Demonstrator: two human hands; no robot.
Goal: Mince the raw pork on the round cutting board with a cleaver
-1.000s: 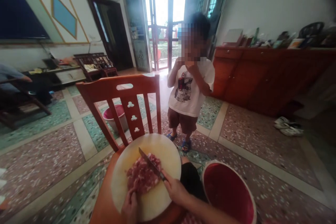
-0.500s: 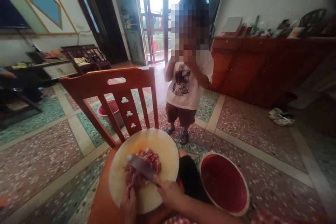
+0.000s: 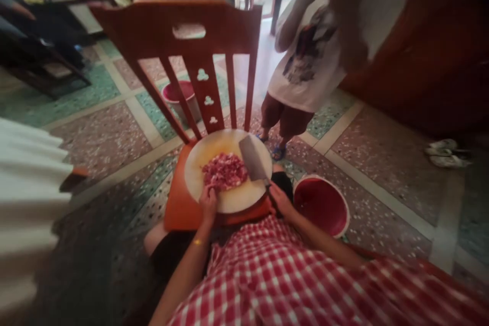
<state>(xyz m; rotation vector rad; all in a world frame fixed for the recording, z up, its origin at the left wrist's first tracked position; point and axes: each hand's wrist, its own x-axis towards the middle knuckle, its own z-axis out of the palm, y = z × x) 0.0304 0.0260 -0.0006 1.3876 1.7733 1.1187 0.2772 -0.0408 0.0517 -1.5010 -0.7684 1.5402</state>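
A heap of chopped red meat [image 3: 225, 170] lies on a round, pale cutting board [image 3: 239, 204], which rests on the seat of a wooden chair [image 3: 179, 211]. My left hand [image 3: 208, 202] has its fingers bent together on the near left edge of the meat. Closed around the handle of a cleaver [image 3: 252, 158], my right hand [image 3: 280, 200] is at the board's right edge. The cleaver's broad blade lies over the right part of the board, beside the meat and pointing away from me.
A person in a white T-shirt [image 3: 305, 71] stands just beyond the chair. A red-lined bucket [image 3: 324, 206] is on the floor at my right, and another bucket [image 3: 183, 99] stands behind the chair back. White fabric [image 3: 30, 204] hangs at left; shoes [image 3: 446, 154] lie far right.
The view has tilted downward. My right hand has moved the cleaver from across the meat to the board's right side, with its blade turned flatter. My left hand stays at the meat's near edge.
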